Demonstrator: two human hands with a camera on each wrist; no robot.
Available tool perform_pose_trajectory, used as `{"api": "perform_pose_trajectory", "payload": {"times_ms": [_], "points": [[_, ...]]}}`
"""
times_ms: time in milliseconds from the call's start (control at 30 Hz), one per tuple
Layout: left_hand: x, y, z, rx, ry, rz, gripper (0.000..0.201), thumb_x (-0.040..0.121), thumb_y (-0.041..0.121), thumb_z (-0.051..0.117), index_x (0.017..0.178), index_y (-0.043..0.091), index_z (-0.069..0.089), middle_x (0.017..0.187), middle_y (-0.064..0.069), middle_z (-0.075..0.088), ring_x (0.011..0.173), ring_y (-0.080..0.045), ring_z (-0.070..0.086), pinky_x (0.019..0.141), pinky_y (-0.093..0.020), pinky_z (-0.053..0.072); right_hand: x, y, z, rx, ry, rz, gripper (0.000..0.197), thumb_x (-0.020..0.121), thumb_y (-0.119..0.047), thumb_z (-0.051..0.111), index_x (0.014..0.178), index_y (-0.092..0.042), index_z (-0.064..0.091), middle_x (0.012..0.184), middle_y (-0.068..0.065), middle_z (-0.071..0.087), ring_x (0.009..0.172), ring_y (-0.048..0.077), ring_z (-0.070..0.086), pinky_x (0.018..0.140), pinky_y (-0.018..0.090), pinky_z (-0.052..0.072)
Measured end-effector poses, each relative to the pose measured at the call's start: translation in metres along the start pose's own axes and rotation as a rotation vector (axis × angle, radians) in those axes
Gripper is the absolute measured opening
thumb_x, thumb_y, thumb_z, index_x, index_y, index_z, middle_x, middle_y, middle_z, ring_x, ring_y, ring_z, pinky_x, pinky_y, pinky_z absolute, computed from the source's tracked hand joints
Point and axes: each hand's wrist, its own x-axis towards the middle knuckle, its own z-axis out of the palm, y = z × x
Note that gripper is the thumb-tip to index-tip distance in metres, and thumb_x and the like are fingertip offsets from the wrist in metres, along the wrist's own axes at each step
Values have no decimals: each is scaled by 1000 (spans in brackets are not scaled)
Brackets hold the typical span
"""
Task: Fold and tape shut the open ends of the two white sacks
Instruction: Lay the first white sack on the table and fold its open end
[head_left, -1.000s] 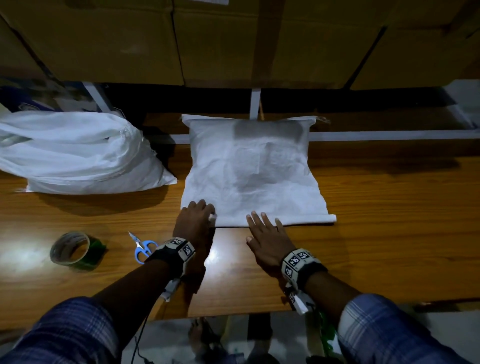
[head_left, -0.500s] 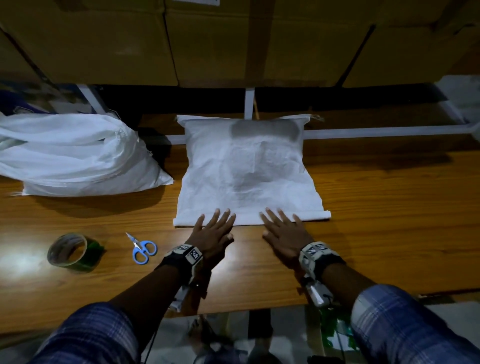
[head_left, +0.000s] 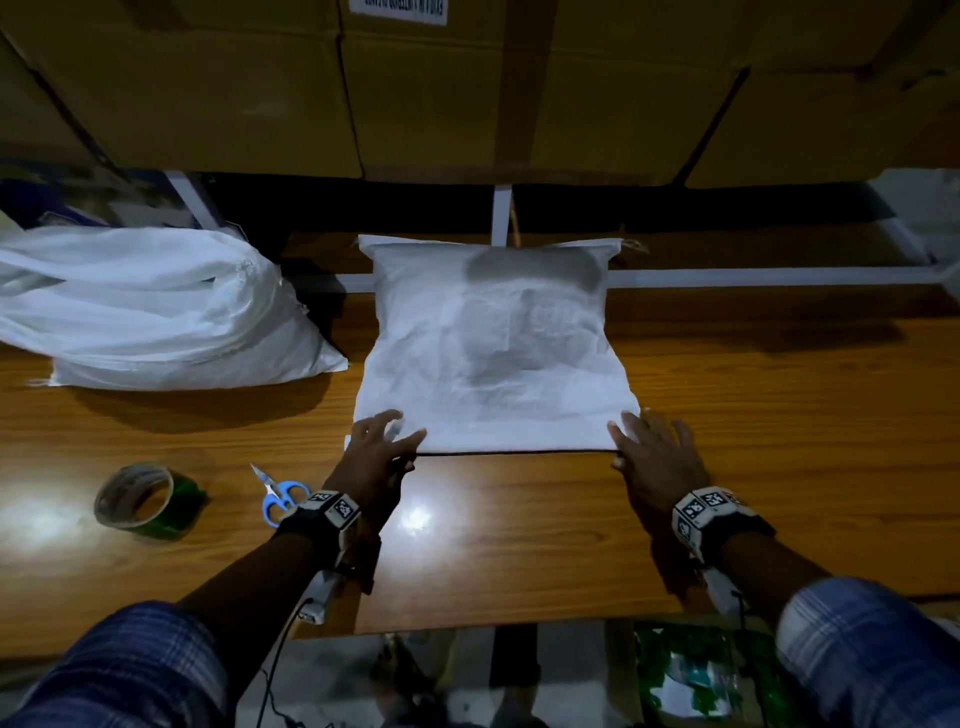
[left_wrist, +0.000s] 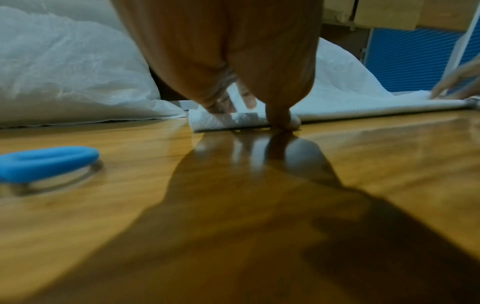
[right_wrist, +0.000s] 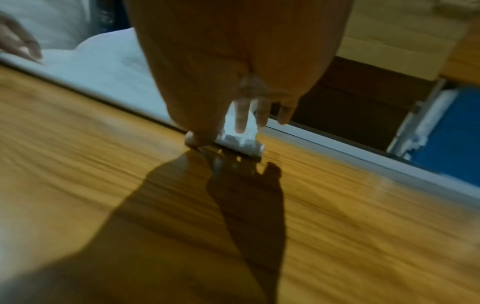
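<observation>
My left hand (head_left: 382, 449) is on the near left corner of the flat sack (head_left: 491, 353), thumb under the rolled edge and fingers on top, pinching the fold (left_wrist: 223, 120). My right hand (head_left: 657, 457) pinches the near right corner the same way, fingers over the roll, thumb on the bench (head_left: 519, 530). Glossy wooden bench, dim room, cardboard boxes (head_left: 415, 88) stacked behind. The sack lies straight ahead, between my hands, folded end towards me. Left of it sits the second sack (head_left: 150, 312), bulging. Blue scissors (head_left: 278, 493) and a tape roll (head_left: 137, 496) lie near my left wrist.
</observation>
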Motion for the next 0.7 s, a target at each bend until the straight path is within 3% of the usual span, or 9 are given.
{"api": "perform_pose_trajectory", "payload": {"times_ms": [67, 133, 233, 333, 400, 500, 567, 700], "points": [[4, 6, -8, 25, 29, 15, 57, 73, 4, 79, 123, 28, 66, 121, -18, 53, 105, -42, 50, 83, -43, 48, 3, -3, -4, -56, 60, -38, 51, 95, -29, 63, 143, -16, 53, 146, 12, 50, 133, 35, 42, 104, 51, 38], [11, 6, -13, 44, -30, -10, 52, 80, 3, 73, 126, 28, 66, 114, -14, 56, 103, -37, 48, 81, -38, 42, 10, -2, -4, -56, 85, -70, 47, 89, -15, 68, 135, -14, 61, 132, 11, 61, 121, 33, 51, 96, 47, 45], [21, 0, -22, -86, -19, -56, 40, 82, 9, 72, 119, 24, 68, 102, -5, 66, 97, -29, 57, 81, -40, 49, 20, 2, -15, 45, 96, -8, 34, 93, -16, 60, 125, -27, 63, 119, 0, 68, 113, 25, 56, 92, 40, 42], [30, -4, -29, -129, 42, -143, 32, 79, 9, 72, 106, 23, 62, 90, 4, 72, 84, -21, 65, 70, -29, 45, 32, 6, -25, 139, 113, 70, 33, 84, -9, 62, 105, -33, 54, 98, -9, 71, 100, 21, 60, 85, 38, 35], [36, -7, -30, -127, 59, -145, 33, 76, 4, 73, 93, 30, 60, 84, 9, 70, 81, -19, 66, 68, -29, 47, 40, 5, -28, 167, 99, 82, 32, 82, -8, 62, 95, -34, 50, 91, -12, 68, 97, 18, 62, 83, 37, 28], [47, -8, -28, -22, 59, -197, 22, 78, 13, 78, 84, 31, 66, 97, 3, 64, 94, -25, 60, 76, -40, 50, 50, 1, -27, 162, 123, 144, 21, 84, -16, 64, 87, -35, 55, 97, -11, 62, 104, 21, 56, 86, 39, 29], [54, -5, -27, 104, 36, -256, 8, 82, 23, 75, 89, 27, 72, 105, -1, 60, 103, -29, 52, 82, -42, 44, 53, -4, -27, 112, 166, 206, 14, 86, -21, 66, 96, -29, 62, 110, -2, 59, 111, 26, 50, 89, 43, 33], [63, 2, -27, 211, -23, -255, 11, 84, 24, 69, 95, 26, 69, 99, -1, 65, 99, -28, 59, 78, -38, 42, 52, -31, -33, 70, 192, 114, 37, 79, -12, 68, 115, -18, 61, 125, 8, 58, 115, 31, 52, 93, 45, 42]]}}
